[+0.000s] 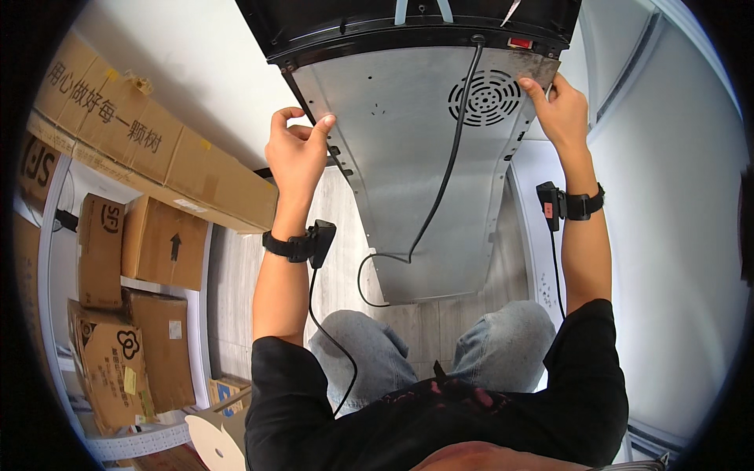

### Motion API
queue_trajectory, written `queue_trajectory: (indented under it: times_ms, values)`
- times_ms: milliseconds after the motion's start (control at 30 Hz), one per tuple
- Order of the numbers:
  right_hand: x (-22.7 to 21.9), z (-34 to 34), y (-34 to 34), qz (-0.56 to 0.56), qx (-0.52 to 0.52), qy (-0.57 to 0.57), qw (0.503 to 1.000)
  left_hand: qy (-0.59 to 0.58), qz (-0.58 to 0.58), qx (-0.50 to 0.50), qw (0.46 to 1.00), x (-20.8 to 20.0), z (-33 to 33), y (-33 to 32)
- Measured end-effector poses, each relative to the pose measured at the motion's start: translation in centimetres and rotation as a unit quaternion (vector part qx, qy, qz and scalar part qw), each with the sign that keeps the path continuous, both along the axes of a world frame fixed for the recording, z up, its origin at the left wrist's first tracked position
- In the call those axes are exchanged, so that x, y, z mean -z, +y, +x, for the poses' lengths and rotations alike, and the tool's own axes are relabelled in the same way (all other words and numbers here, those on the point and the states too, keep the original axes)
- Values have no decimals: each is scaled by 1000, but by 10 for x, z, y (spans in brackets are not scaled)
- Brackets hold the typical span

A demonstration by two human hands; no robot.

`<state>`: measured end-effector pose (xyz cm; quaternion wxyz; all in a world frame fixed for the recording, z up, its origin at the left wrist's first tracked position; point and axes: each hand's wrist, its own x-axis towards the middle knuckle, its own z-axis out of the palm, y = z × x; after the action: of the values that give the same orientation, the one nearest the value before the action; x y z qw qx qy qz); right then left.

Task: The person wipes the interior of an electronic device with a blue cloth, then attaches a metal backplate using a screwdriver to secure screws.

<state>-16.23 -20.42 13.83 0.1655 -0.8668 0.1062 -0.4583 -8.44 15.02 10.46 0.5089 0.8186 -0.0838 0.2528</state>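
Along the left side of the frame, a long brown cardboard box [157,149] is seen reaching close to the left forearm [283,298], so room to move on that side should be watched. Right of it, at upper left of centre, the bare left hand [298,149] is held at the left edge of a tall grey sheet-metal panel [400,173], its thumb laid at the rim and its fingers curled; whether the edge is truly pinched cannot be told. The panel itself is placed between the two hands, running down the middle of the frame, with most of its length left lower than the grip. Down its face a thin black power cord [454,161] is hung, best kept from being trapped at an edge. At upper right, the bare right hand [561,118] is clasped on the panel's right edge, its thumb beside the round slotted vent [484,98]. For good control, both edges should be steadied evenly, and bare fingertips kept off possibly sharp metal.
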Motion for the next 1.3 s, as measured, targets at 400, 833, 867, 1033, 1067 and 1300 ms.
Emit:
queue_trajectory:
  times_ms: [400, 833, 867, 1033, 1067, 1300]
  values:
    - [11, 6, 6, 78, -82, -58, 992, -175, 187, -141, 956, 5, 12, 2]
    - [11, 7, 4, 83, -72, -73, 991, -395, 523, 55, 753, -67, 8, -9]
    - [9, 5, 4, 83, -62, -61, 993, -387, 529, 46, 754, -69, 6, -12]
    - [11, 6, 5, 77, -68, -86, 991, -388, 502, 47, 772, -70, 1, -19]
    - [10, 6, 5, 78, -64, -79, 992, -411, 498, 31, 763, -64, 9, -20]
    - [7, 2, 7, 104, -74, -74, 989, -442, 490, 8, 752, -63, 16, -26]
